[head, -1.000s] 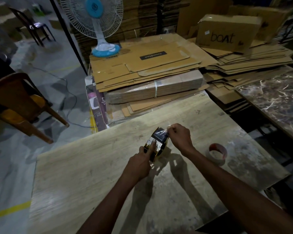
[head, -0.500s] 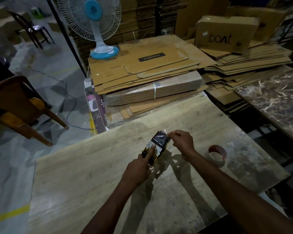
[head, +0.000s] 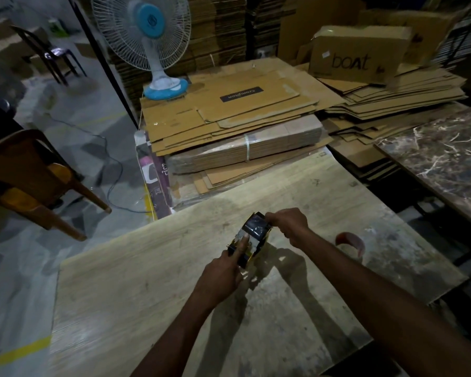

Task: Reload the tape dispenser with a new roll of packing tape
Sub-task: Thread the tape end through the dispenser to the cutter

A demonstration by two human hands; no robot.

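A brown chair [head: 25, 180] stands on the floor at the far left, with a dark cable trailing on the floor beside it. Further back, a white and blue fan [head: 150, 44] stands on the corner of a stack of flattened cardboard [head: 229, 118].

In the middle lies the pale wood-grain surface [head: 147, 281]. The left hand [head: 220, 273] grips the near end of the dispenser [head: 252, 238], fingers curled round its body and one digit stretched forward along its top. The black and yellow dispenser sits near the middle of the surface, a little toward the far edge, tilted with its far end higher; shiny tape covers its top. The right hand [head: 288, 224] comes in from the right, fingers curled together and pinching the dispenser's far upper edge. It is too dim to tell whether they hold the tape's end or the frame.

Right of the right forearm, apart from both hands, a reddish tape ring [head: 350, 242] lies on the surface. Behind, a box [head: 359, 55] marked "boAt" rests on more flattened cardboard, and a dark marble top [head: 446, 159] fills the right edge.
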